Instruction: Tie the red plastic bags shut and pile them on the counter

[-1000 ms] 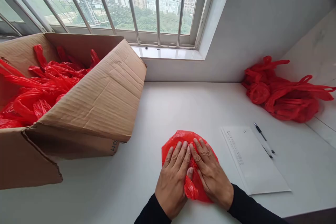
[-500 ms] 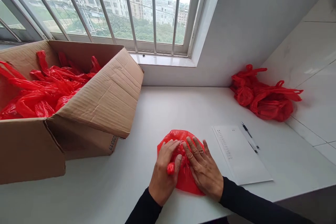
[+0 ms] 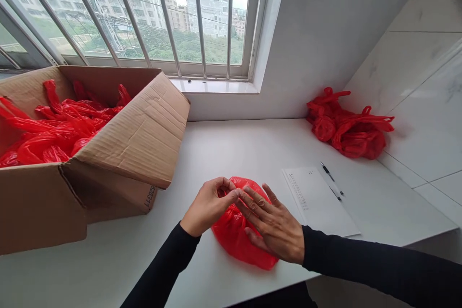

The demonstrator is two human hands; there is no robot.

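A red plastic bag (image 3: 245,248) lies bunched into a rounded bundle on the white table, its gathered folds facing up. My left hand (image 3: 209,204) is at the bag's upper left, thumb and forefinger pinched together above the gathers. Whatever is between those fingertips is hidden. Over the bag's right side lies my right hand (image 3: 272,226), fingers stretched out and thumb apart. Its fingertips reach close to the left hand's pinch and cover part of the bag.
A cardboard box (image 3: 133,132) full of red plastic bags (image 3: 68,125) stands on the left. More red bags (image 3: 355,132) lie by the wall at the back right. Printed sheets (image 3: 317,202) and a pen (image 3: 332,178) rest on the table (image 3: 231,144). Behind is a barred window.
My left hand has risen from lying over the bag to a fingertip pinch at its upper left. My right hand has turned inward, still spread over the bag. The view has shifted slightly.
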